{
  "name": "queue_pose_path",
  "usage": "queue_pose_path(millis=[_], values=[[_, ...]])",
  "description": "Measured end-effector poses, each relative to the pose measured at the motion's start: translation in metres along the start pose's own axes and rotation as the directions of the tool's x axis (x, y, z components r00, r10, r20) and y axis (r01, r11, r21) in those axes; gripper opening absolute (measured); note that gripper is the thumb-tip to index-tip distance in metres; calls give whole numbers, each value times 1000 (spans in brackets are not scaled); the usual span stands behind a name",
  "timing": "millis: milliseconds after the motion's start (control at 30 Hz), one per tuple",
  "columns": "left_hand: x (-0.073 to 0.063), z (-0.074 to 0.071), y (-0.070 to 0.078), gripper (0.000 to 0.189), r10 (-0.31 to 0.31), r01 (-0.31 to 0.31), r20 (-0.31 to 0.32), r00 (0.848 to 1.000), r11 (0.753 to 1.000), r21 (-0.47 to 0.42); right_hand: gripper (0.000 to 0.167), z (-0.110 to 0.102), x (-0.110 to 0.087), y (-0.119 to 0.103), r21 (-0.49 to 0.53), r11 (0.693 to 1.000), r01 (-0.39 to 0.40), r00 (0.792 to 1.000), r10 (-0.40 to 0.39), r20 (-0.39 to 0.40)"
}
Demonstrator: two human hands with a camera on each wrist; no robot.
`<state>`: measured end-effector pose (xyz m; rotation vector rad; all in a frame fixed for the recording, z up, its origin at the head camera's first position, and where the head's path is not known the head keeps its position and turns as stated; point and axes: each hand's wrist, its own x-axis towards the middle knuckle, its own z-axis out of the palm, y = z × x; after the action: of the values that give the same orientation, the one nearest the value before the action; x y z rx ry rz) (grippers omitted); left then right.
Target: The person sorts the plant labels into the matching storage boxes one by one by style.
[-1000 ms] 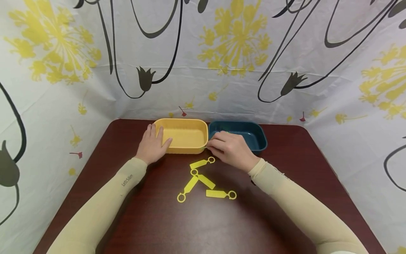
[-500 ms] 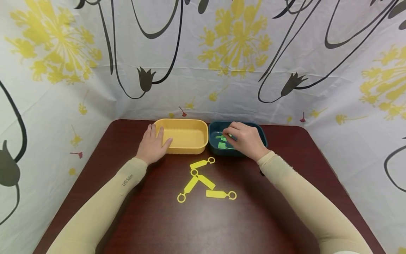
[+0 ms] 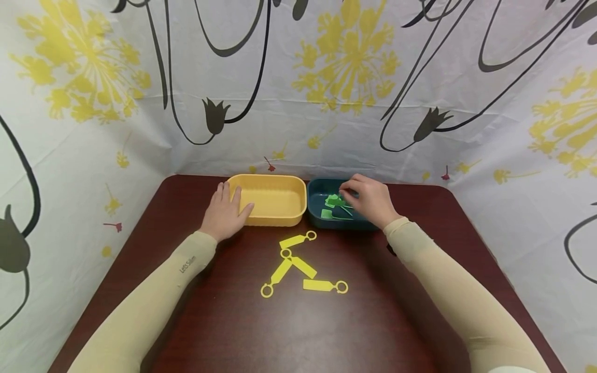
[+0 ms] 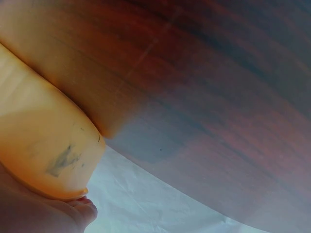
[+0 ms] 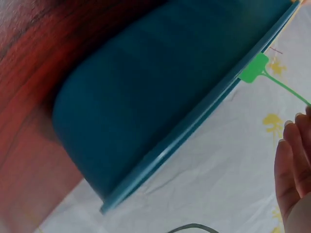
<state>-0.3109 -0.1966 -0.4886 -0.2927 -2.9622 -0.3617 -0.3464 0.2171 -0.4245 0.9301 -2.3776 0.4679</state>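
My left hand [image 3: 223,211] rests with straight, spread fingers on the left end of the yellow bin [image 3: 298,220]. In the left wrist view part of the hand [image 4: 53,213] shows at the rim of that bin [image 4: 43,131]. Over the teal bin [image 3: 318,221], my right hand [image 3: 370,199] pinches the thin tail of a green tag. In the right wrist view this green tag [image 5: 254,68] stands up past the teal rim, its tail reaching my fingers [image 5: 294,150]. Other green tags [image 3: 326,213] lie in the teal bin, partly hidden by the hand.
Several yellow tags with ring ends [image 3: 318,285] lie on the dark red table [image 3: 224,321] in front of the bins. The two bins stand side by side near the back edge. A white patterned cloth [image 3: 280,77] hangs behind and at both sides.
My right hand has moved right from the corner where the bins meet to above the teal bin, uncovering green tags inside. The left hand has stayed on the yellow bin.
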Motion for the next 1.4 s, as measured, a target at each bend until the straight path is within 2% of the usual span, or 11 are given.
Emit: queue_pose_path(millis=[133, 233, 333, 467, 733, 867, 1167, 1400], values=[[0, 0, -1, 88, -1, 1, -4, 1000, 1000, 3, 7, 2, 2, 3, 43, 992, -122, 992, 121, 31], [0, 0, -2, 88, 1, -1, -8, 1000, 1000, 3, 9, 4, 4, 6, 70, 971, -227, 972, 222, 71], [0, 0, -3, 88, 1, -1, -9, 1000, 1000, 5, 12, 6, 5, 10, 113, 935, -335, 938, 321, 129], [0, 0, -4, 89, -5, 5, -6, 1000, 1000, 6, 15, 8, 6, 16, 171, 881, -441, 891, 408, 200], [0, 1, -6, 90, -10, 10, -8, 1000, 1000, 4, 23, 15, 7, 32, 262, 763, -592, 796, 501, 339], [0, 1, -5, 90, -9, 9, -7, 1000, 1000, 0, 25, 18, 6, 40, 269, 726, -633, 758, 512, 403], [-1, -1, -4, 88, -1, 1, -1, 1000, 1000, 4, 28, 28, 1, 53, 170, 728, -664, 713, 548, 438], [0, -1, -3, 89, -2, 2, -2, 1000, 1000, 3, 28, 34, -2, 57, 53, 743, -668, 675, 574, 464]])
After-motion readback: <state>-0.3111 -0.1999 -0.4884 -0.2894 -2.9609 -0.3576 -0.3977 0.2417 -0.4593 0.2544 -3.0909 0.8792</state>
